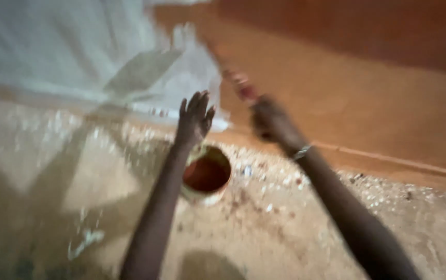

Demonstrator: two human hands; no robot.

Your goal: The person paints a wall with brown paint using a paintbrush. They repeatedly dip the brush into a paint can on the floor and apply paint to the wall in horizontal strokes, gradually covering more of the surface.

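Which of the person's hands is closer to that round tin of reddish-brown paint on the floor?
Left. The left hand, fingers spread, shows just above the paint tin, its forearm crossing the rim. The right hand is up and to the right, gripping what looks like a blurred brush.

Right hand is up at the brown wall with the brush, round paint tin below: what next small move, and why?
Probably lower the right hand so the blurred brush dips into the round tin of red-brown paint; the open left hand hovers just above it, holding nothing.
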